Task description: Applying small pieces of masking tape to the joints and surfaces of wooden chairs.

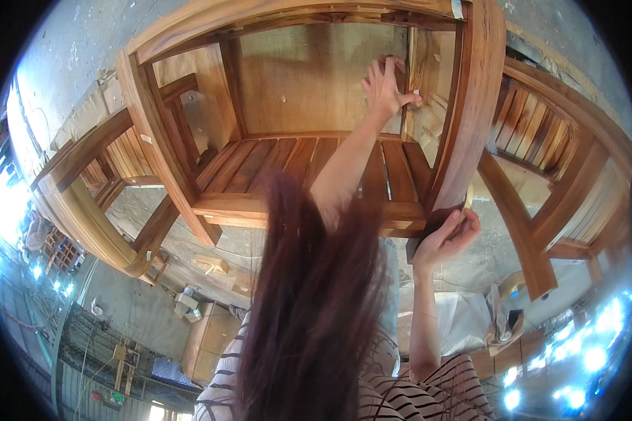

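A reddish-brown wooden chair frame (309, 205) with a slatted seat (288, 165) stands right in front of me. My left hand (384, 90) reaches over the slats to the far right inside of the frame. Its fingers are spread, the thumb out to the right, close to an upright there; whether they touch it I cannot tell. Beside the lower end of the right-hand thick post (463, 133), my right hand (448, 240) has its fingers curled and thumb pressed in. What it pinches, if anything, is hidden; a thin pale edge shows just above the fingertips.
Similar slatted wooden pieces stand close by, one at left (112, 203) and one at right (534, 203). A pale board (295, 77) shows through the frame. Behind lie a brown carton (207, 344) and whitish sheeting (463, 316). Long dark hair hides the lower middle.
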The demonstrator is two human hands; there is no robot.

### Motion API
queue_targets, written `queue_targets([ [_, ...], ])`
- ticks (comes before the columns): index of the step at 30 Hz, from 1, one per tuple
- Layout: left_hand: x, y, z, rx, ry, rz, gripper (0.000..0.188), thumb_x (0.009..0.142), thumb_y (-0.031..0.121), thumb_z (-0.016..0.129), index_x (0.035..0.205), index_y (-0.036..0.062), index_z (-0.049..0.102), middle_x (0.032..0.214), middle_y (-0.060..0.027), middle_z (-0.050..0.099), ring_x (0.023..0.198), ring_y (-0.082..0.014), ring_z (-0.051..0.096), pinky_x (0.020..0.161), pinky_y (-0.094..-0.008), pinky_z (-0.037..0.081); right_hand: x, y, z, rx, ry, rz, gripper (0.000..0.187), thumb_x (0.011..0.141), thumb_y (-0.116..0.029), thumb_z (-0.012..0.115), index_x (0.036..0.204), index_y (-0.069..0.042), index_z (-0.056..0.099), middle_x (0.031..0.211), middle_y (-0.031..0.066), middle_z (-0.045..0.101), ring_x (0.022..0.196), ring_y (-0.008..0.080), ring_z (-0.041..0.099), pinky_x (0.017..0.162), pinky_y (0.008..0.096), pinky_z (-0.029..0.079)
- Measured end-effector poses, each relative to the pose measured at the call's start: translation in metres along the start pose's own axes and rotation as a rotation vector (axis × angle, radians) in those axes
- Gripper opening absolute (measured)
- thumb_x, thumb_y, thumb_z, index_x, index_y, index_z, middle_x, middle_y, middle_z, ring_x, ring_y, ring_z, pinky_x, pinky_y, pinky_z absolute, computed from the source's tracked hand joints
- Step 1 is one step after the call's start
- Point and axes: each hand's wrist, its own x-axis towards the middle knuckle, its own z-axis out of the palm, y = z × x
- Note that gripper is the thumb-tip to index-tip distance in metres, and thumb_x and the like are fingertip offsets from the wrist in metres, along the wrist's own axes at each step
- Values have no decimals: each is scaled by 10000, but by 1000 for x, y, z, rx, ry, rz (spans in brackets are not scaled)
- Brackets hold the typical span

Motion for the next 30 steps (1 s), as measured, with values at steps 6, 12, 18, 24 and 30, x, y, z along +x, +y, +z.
queue_targets([
  [6,23,-9,-5,-66,-167,-81,602,561,372,892,1053,196,592,1052,-43,635,1118,-296,539,962,-505,371,-1,5,-2,-30,-9,-47,236,1004,-153,524,1148,21,456,1105,125,523,1020,195,514,883,306,420],
  [12,0,-2,-12,102,-192,213,159,746,269,784,819,150,708,929,-44,676,946,-253,629,911,-451,407,-1,7,-1,-11,-2,-43,235,1002,-150,527,1149,21,460,1125,129,526,1021,195,514,870,301,420],
  [18,-25,1,-16,394,-344,420,175,847,213,660,993,241,754,932,-32,693,923,-217,642,929,-427,399,-1,5,-1,-12,-3,-65,244,1001,-159,534,1155,17,465,1149,136,527,1044,206,517,894,316,417],
  [24,-24,-25,13,381,-245,395,165,823,309,646,952,305,748,921,-4,702,925,-188,644,909,-407,405,-1,14,-2,-31,15,-61,262,993,-158,549,1170,20,480,1154,153,529,1070,222,522,919,322,421],
  [30,-17,-36,39,429,-204,374,193,774,328,639,748,163,736,793,-60,705,846,-215,665,896,-403,418,6,19,1,-95,89,-75,248,988,-150,558,1124,51,512,1084,174,563,1002,268,544,915,372,430],
])
